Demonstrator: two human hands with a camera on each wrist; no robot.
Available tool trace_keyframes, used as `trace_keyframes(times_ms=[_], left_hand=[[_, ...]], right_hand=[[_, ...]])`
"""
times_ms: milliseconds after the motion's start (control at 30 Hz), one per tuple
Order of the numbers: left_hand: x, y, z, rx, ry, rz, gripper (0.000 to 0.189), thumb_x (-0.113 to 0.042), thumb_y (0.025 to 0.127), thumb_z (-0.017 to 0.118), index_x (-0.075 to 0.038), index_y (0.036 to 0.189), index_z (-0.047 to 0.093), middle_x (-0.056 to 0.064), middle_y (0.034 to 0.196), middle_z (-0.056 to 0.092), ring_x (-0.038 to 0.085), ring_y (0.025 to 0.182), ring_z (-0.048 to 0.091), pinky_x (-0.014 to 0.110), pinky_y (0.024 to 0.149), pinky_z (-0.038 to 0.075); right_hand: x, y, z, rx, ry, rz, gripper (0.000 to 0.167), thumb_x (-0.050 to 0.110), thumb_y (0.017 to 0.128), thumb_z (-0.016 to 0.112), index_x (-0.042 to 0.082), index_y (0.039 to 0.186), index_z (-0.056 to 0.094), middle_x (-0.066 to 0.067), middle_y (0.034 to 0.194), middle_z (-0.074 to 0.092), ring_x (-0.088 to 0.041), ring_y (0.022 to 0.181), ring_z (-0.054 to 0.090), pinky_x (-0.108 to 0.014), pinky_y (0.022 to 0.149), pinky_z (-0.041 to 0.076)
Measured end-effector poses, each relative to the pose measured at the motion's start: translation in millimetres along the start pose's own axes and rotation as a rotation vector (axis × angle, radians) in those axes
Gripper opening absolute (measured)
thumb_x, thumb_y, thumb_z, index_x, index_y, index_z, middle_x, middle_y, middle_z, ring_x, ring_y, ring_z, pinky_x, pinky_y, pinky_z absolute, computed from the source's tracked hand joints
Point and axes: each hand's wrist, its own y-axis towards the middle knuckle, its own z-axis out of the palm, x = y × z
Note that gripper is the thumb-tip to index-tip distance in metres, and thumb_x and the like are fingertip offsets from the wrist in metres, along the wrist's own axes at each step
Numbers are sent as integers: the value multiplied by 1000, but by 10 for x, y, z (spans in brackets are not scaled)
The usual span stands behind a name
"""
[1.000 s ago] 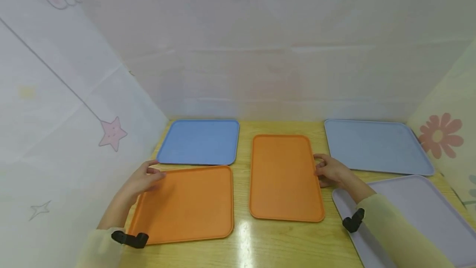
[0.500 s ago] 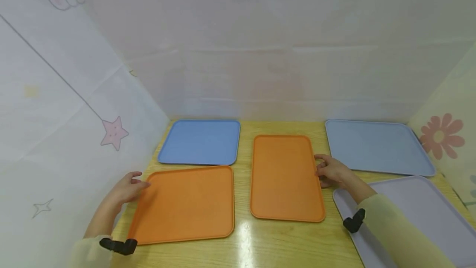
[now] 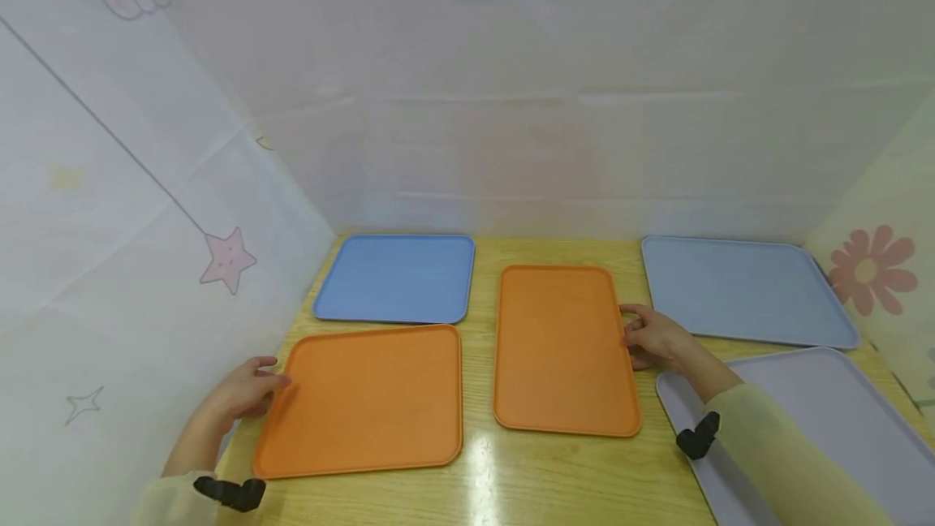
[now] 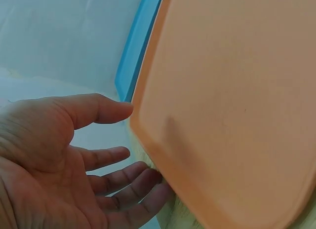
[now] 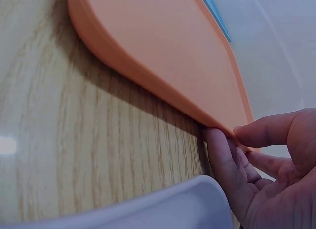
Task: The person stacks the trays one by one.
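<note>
Two orange trays lie on the wooden table: one set wide at the left (image 3: 368,400), the other lengthwise in the middle (image 3: 566,351). My left hand (image 3: 241,390) is beside the left orange tray's left edge. In the left wrist view its fingers are spread and relaxed, thumb tip over the rim and lower fingertips right at the outer edge. At the middle orange tray's right edge, my right hand (image 3: 655,339) pinches the rim. The right wrist view shows the thumb (image 5: 264,131) against the rim from above, with curled fingers at its outer side.
A blue tray (image 3: 394,278) lies behind the left orange tray. To the right are a grey-blue tray (image 3: 745,291) at the back and a lavender tray (image 3: 818,420) in front, partly under the right forearm. Pale sheets (image 3: 511,104) wall the table's back and sides.
My left hand has moved back toward me and left, from the left orange tray's far corner down along its left edge. The right hand and the trays have stayed in place.
</note>
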Motion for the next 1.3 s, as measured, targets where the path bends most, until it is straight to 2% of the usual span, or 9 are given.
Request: trace_keyframes(times_ms=[100, 233, 467, 600, 700, 867, 1033, 1300], left_hand=[[14, -11, 0, 15, -18, -13, 81, -30, 102, 58, 14, 152, 12, 45, 146, 28, 48, 122, 53, 48, 89, 59], [54, -16, -3, 51, -36, -13, 81, -26, 100, 61, 13, 152, 13, 43, 141, 34, 44, 118, 57, 48, 88, 60], [169, 15, 6, 87, -69, 14, 82, -10, 93, 67, 12, 152, 14, 31, 122, 51, 28, 98, 66, 44, 81, 61], [222, 39, 7, 76, -101, 7, 80, -1, 91, 66, 9, 152, 15, 20, 110, 53, 22, 87, 65, 39, 73, 60], [247, 52, 3, 67, -104, -4, 77, 3, 90, 64, 9, 151, 17, 21, 111, 52, 21, 86, 64, 38, 72, 60], [280, 34, -12, 72, -104, 5, 75, 3, 88, 63, 12, 150, 21, 30, 121, 54, 25, 92, 67, 41, 76, 62], [312, -63, -58, 154, -179, 41, 76, 1, 91, 60, 14, 151, 16, 31, 126, 57, 32, 100, 69, 47, 82, 61], [340, -139, -110, 278, -286, 52, 77, -7, 97, 60, 6, 155, 11, 12, 116, 67, 28, 100, 69, 47, 82, 61]], right_hand=[[-6, 3, 6, -3, -3, -2, 78, -2, 94, 61, 0, 159, 18, -14, 108, 49, -21, 87, 58, -41, 69, 63], [-10, 0, 9, -13, -25, -7, 77, 0, 95, 62, 0, 159, 19, -14, 109, 50, -22, 89, 59, -42, 69, 63], [-18, 11, 9, -10, -37, -15, 77, 1, 95, 62, 0, 159, 19, -14, 109, 50, -22, 88, 59, -40, 66, 63], [-15, 19, 15, -10, -35, -15, 78, 1, 95, 62, 1, 159, 19, -14, 110, 50, -21, 87, 59, -39, 66, 63], [-6, 16, 17, -8, -39, -16, 77, 2, 95, 62, 1, 159, 19, -15, 112, 50, -22, 88, 59, -40, 67, 63], [3, 9, 20, -4, -56, -30, 78, 2, 95, 62, 0, 160, 18, -16, 113, 51, -22, 89, 59, -41, 70, 63], [-2, 4, 8, 3, -54, -32, 79, 3, 96, 62, 0, 160, 17, -17, 114, 52, -21, 88, 59, -41, 70, 63], [-24, -11, -31, 5, -52, -33, 79, 5, 96, 62, 0, 160, 16, -18, 117, 52, -21, 89, 60, -40, 72, 63]])
